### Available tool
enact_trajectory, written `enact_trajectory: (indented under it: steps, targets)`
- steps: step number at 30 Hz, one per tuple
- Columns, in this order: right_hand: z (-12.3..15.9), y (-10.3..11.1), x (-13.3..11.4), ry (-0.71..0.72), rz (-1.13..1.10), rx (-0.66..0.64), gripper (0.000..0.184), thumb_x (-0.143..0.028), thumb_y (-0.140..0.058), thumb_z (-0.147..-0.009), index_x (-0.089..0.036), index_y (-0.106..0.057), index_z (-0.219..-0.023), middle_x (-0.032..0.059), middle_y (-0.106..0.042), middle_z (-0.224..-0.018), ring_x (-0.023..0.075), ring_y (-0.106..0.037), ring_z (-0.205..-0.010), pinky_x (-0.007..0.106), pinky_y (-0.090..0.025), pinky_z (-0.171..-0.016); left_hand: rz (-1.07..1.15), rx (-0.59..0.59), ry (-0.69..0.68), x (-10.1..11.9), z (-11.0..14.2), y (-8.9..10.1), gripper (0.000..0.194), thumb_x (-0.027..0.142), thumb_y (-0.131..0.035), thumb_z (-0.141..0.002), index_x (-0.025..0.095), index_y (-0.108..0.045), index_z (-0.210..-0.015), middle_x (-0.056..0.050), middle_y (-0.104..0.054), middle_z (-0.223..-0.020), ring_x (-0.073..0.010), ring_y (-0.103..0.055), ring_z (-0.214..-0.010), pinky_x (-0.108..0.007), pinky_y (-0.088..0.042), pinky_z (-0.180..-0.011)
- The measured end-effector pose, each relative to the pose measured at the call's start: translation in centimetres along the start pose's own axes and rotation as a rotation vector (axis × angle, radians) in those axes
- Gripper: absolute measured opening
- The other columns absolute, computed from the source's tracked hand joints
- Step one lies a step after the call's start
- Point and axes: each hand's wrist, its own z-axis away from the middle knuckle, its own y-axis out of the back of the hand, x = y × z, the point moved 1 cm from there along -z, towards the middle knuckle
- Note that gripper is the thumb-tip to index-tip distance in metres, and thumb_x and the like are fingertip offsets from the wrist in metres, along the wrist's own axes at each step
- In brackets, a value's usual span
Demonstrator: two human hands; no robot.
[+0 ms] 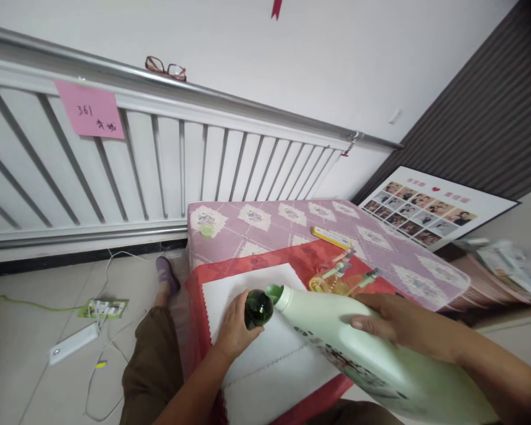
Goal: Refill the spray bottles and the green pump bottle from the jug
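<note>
My left hand (234,327) is closed around a small, glossy dark green cap (259,308), shaped like a cup. With my right hand (380,319) I grip a large pale green detergent bottle (336,321), tipped on its side with its mouth toward the left. A green pouring spout (274,292) sits in the bottle's mouth, close beside the cap. Whether the two touch, or any liquid flows, I cannot tell. Beneath them lies a white sheet with scalloped edges (265,274) on a red cloth (243,264). Clear, yellowish spray or pump bottles (331,280) lie behind the detergent bottle.
A patterned purple tablecloth (269,239) covers the table, with a yellow-and-white box (331,237) and a pale green lid (206,229) on it. Behind stands a white radiator (168,171). Cables and a power strip (104,308) lie on the floor at left. A photo board (438,206) leans at right.
</note>
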Motion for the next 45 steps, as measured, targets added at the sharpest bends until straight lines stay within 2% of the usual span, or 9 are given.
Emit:
enact_trajectory:
  steps: [2, 3, 6, 9, 15, 20, 24, 38, 45]
  targets:
    - [0.3, 0.0, -0.1, -0.050, -0.118, -0.298, 0.039, -0.061, -0.062, -0.077, -0.027, -0.074, -0.091, 0.0061, -0.075, -0.080, 0.0219, -0.068, -0.066, 0.028, -0.051, -0.056, 0.000, 0.005, 0.011, -0.1, 0.0, -0.1, 0.092, 0.020, -0.075, -0.063, 0.019, -0.032, -0.145, -0.013, -0.047, -0.146, -0.0307, -0.043, -0.135, -0.050, -0.033, -0.115]
    - [0.3, 0.1, -0.2, -0.054, -0.172, -0.341, 0.041, -0.061, -0.057, -0.080, -0.027, -0.073, -0.095, 0.0062, -0.074, -0.082, 0.0219, -0.067, -0.068, 0.028, -0.051, -0.058, -0.001, 0.005, 0.021, -0.2, 0.0, -0.2, 0.092, 0.020, -0.075, -0.063, 0.019, -0.033, -0.145, -0.014, -0.046, -0.147, -0.0310, -0.043, -0.136, -0.051, -0.033, -0.115]
    - [0.1, -0.2, 0.0, -0.011, -0.241, -0.153, 0.042, -0.063, -0.053, -0.081, -0.023, -0.068, -0.082, 0.0035, -0.067, -0.073, 0.0198, -0.062, -0.065, 0.028, -0.047, -0.057, -0.002, 0.001, 0.049, -0.4, 0.0, -0.4, 0.092, 0.022, -0.075, -0.063, 0.017, -0.033, -0.144, -0.015, -0.046, -0.147, -0.0319, -0.043, -0.136, -0.051, -0.033, -0.116]
    - [-0.6, -2.1, 0.6, 0.022, -0.220, 0.067, 0.040, -0.060, -0.055, -0.080, -0.023, -0.058, -0.067, -0.0002, -0.059, -0.062, 0.0185, -0.057, -0.060, 0.028, -0.044, -0.054, 0.009, 0.010, 0.055, -0.5, 0.0, -0.5, 0.091, 0.023, -0.074, -0.063, 0.018, -0.033, -0.144, -0.015, -0.045, -0.148, -0.0324, -0.042, -0.137, -0.052, -0.033, -0.116]
    - [-3.3, -9.8, 1.9, 0.094, -0.414, 0.476, 0.031, -0.053, -0.058, -0.076, -0.022, -0.061, -0.080, 0.0011, -0.064, -0.069, 0.0221, -0.060, -0.065, 0.034, -0.049, -0.064, 0.009, 0.004, 0.060, -0.5, 0.0, -0.6, 0.091, 0.022, -0.072, -0.062, 0.016, -0.032, -0.144, -0.017, -0.044, -0.149, -0.0330, -0.039, -0.140, -0.053, -0.030, -0.118]
    - [-4.9, -16.7, 3.0, 0.032, -0.497, 0.573, 0.036, -0.053, -0.051, -0.080, -0.020, -0.057, -0.091, 0.0070, -0.068, -0.083, 0.0254, -0.064, -0.079, 0.037, -0.051, -0.071, 0.000, 0.026, 0.043, -0.9, 0.0, -0.9, 0.091, 0.021, -0.073, -0.062, 0.015, -0.032, -0.144, -0.018, -0.043, -0.149, -0.0333, -0.039, -0.140, -0.053, -0.030, -0.118]
    - [-4.5, -20.2, 4.0, -0.020, -0.547, 0.547, 0.033, -0.050, -0.051, -0.081, -0.020, -0.054, -0.094, 0.0051, -0.067, -0.073, 0.0254, -0.065, -0.068, 0.037, -0.053, -0.065, -0.006, 0.032, 0.043, -1.1, 0.0, -1.0, 0.091, 0.020, -0.071, -0.062, 0.015, -0.032, -0.144, -0.017, -0.043, -0.149, -0.0326, -0.039, -0.140, -0.052, -0.029, -0.119]
    - [-4.0, -22.3, 4.5, -0.087, -0.610, 0.528, 0.024, -0.046, -0.050, -0.084, -0.024, -0.047, -0.094, 0.0060, -0.068, -0.078, 0.0272, -0.066, -0.078, 0.038, -0.050, -0.072, -0.031, 0.068, 0.007, -0.8, 0.2, -0.8, 0.087, 0.028, -0.069, -0.068, 0.016, -0.029, -0.145, -0.017, -0.045, -0.147, -0.0319, -0.040, -0.140, -0.048, -0.033, -0.117]
    - [-3.6, -22.9, 4.5, -0.120, -0.589, 0.525, 0.018, -0.033, -0.053, -0.085, -0.024, -0.049, -0.100, 0.0068, -0.071, -0.088, 0.0259, -0.068, -0.085, 0.035, -0.051, -0.076, -0.041, 0.055, 0.033, -2.2, -0.1, -0.9, 0.092, 0.048, -0.067, -0.066, 0.010, -0.032, -0.142, -0.022, -0.047, -0.143, -0.0356, -0.046, -0.135, -0.049, -0.039, -0.113]
